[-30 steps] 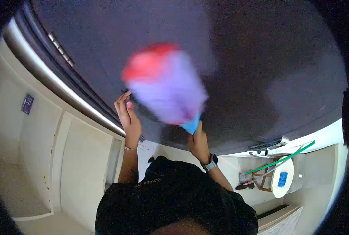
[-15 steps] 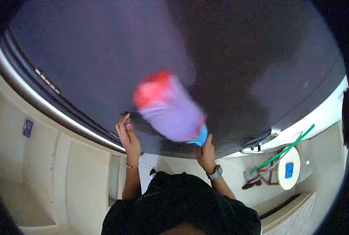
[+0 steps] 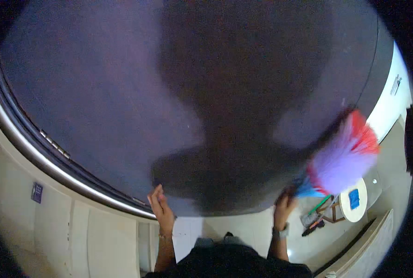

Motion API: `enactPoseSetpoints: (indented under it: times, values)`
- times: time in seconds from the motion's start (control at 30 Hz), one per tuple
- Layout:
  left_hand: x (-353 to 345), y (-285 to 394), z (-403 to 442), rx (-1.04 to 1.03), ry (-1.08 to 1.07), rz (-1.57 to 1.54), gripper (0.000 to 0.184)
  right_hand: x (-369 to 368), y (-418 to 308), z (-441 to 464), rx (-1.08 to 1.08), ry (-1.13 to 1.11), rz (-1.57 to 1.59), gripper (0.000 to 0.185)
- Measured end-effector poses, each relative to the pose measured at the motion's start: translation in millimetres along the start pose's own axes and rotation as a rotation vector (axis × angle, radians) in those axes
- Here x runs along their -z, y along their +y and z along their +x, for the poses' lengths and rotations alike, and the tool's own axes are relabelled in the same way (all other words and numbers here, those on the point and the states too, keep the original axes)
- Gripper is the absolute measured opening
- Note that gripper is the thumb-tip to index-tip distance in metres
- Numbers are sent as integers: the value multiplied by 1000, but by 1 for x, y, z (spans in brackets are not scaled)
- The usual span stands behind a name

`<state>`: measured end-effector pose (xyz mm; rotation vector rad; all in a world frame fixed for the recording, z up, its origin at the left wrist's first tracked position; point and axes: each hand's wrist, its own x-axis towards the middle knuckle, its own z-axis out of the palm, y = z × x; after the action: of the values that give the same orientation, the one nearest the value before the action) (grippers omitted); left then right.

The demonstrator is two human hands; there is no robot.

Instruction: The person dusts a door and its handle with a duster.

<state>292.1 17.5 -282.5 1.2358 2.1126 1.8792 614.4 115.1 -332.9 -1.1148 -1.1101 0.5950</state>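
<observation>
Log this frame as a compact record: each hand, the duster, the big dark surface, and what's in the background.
left hand: raised, fingertips at or near the dark panel; contact unclear
right hand: gripping the duster at its blue end
duster: fluffy, purple with red tip, at the panel's right side
dark panel: hinge at left, person's shadow across the middle
background: round stool bearing a blue cloth
</observation>
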Motion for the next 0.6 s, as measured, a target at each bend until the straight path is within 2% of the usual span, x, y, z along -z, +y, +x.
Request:
enactPoseSetpoints:
  times: [0.03,0.07,0.1,0.13,0.17,0.2,0.27,0.3,0.37,0.4,0.43,0.47,0.53,0.6]
  values:
    - [-2,-11,-7,57,-30,-21,25,3,-18,7,206,149,-261,16]
    - [-6,-29,-17,12,-45,-44,24,18,-30,11,-223,73,-198,24]
    - [-11,-49,-24,-41,-58,-70,23,21,-24,17,79,187,-313,22]
    - [-12,-68,-34,-81,-103,21,23,25,-16,22,164,219,-413,22]
    - [-14,-84,-44,-117,-145,115,22,25,-21,23,26,250,-475,24]
    - [-14,-83,-53,-122,-207,199,22,38,6,23,103,230,-534,26]
    - [-24,-161,-90,18,-304,80,27,33,-1,21,130,293,-521,30]
    - [-27,-134,-99,127,-327,161,26,39,25,22,196,348,-443,33]
    - [-44,-275,-169,21,-551,468,42,40,30,14,222,363,-499,34]
    - [-52,-291,-169,10,-548,459,42,35,30,15,246,351,-544,34]
    - [-58,-307,-173,1,-561,449,41,30,32,18,310,410,-478,23]
    - [-62,-322,-180,-2,-576,441,41,30,40,19,315,411,-479,23]
    - [-69,-352,-196,-9,-604,424,41,37,59,24,457,472,-484,22]
    - [-72,-381,-227,-2,-639,411,41,43,67,28,520,493,-619,27]
